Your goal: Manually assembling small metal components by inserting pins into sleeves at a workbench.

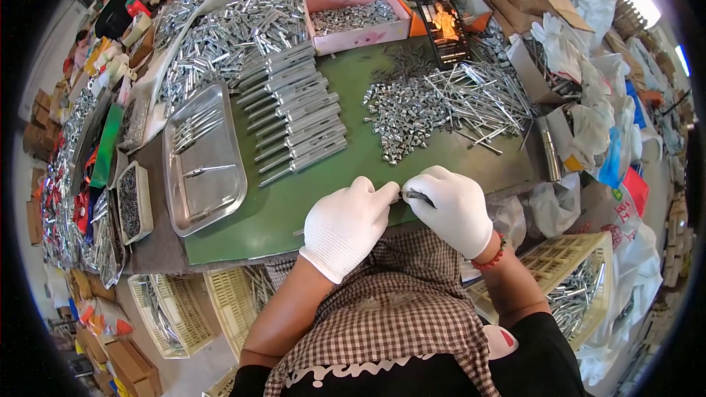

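Checked cloth (pixel 397 301) covers the lap, closest to the lens, just under the near edge of the green mat (pixel 294 213). Left to right from there: yellow slatted crate (pixel 176 309) below the mat's near left corner; steel tray (pixel 202 154) along the mat's left edge, a few loose rods in it. Row of assembled metal bolts (pixel 294 117) laid side by side, left of centre. Left hand (pixel 347 226), white glove, at the near edge, fingers drawn together and pinching one end of a small metal piece (pixel 407 196). Right hand (pixel 450 207), also gloved, touching the left at the fingertips, pinching the other end of the same piece; piece sits between the two hands, just above the near edge, mostly hidden by fingers. Pink box (pixel 357 20) of small parts at the far edge. Heap of small nuts (pixel 401 114) right of centre, merging into loose thin rods (pixel 478 95). Phone (pixel 443 26) propped at the far edge, screen lit. Second yellow crate (pixel 573 287) of parts beyond the near right corner.
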Available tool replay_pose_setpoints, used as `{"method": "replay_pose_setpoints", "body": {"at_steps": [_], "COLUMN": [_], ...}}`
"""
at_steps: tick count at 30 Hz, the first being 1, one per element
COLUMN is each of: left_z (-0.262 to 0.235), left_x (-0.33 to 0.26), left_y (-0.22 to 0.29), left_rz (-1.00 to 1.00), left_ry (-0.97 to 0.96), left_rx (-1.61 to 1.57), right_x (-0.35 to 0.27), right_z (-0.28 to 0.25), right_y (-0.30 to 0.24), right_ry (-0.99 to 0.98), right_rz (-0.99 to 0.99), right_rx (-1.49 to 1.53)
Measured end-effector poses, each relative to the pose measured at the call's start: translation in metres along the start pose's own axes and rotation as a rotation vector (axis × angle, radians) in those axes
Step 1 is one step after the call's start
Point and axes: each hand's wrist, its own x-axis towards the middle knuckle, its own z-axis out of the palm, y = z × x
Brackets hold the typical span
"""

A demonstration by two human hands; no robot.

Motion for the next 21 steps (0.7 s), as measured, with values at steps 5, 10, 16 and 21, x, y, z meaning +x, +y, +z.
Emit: {"method": "replay_pose_setpoints", "body": {"at_steps": [5,10,16,21], "left_z": [0.0,0.002,0.003,0.003], "left_x": [0.0,-0.003,-0.003,-0.002], "left_y": [0.0,-0.002,-0.002,-0.002], "left_rz": [-0.006,0.016,0.062,0.036], "left_ry": [-0.017,-0.005,0.022,-0.005], "left_rx": [0.006,0.007,0.06,0.074], "right_x": [0.0,0.007,0.006,0.017], "right_z": [0.003,-0.001,-0.003,-0.002], "right_y": [-0.003,-0.001,-0.007,-0.007], "right_ry": [-0.006,-0.086,-0.048,0.09], "right_rz": [0.058,0.12,0.176,0.121], "right_rx": [0.051,0.089,0.012,0.262]}}
